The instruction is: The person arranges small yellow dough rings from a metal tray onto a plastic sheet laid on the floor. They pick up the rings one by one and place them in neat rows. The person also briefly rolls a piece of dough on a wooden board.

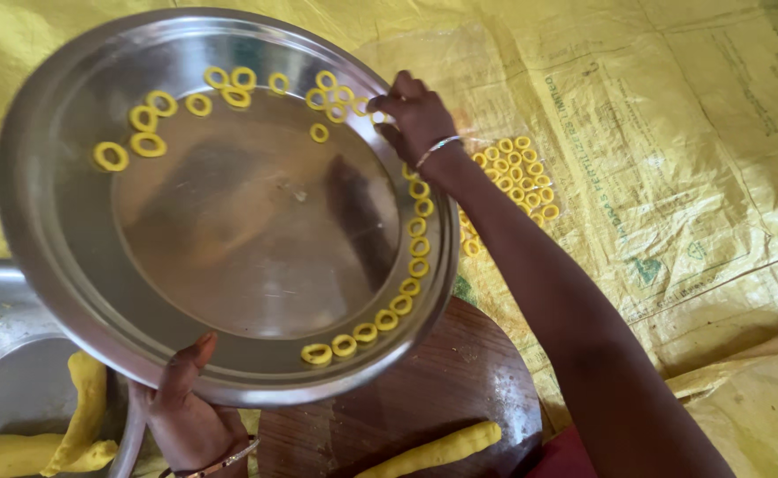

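— Position of the steel plate [229, 221]?
— Raised and tilted above the wooden board [424, 389]. Left hand [185, 407] grips its near rim, fingers closed on it; right hand [415, 119] has fingers pinched at the far rim.
— Contents?
— Yellow dough rings [380, 320] line the rim. More rings [517, 177] lie on the yellow sheet [690, 177].

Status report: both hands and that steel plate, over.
Left hand grips steel plate at near rim. Right hand at far rim, by the yellow dough rings. More rings on yellow sheet beyond.
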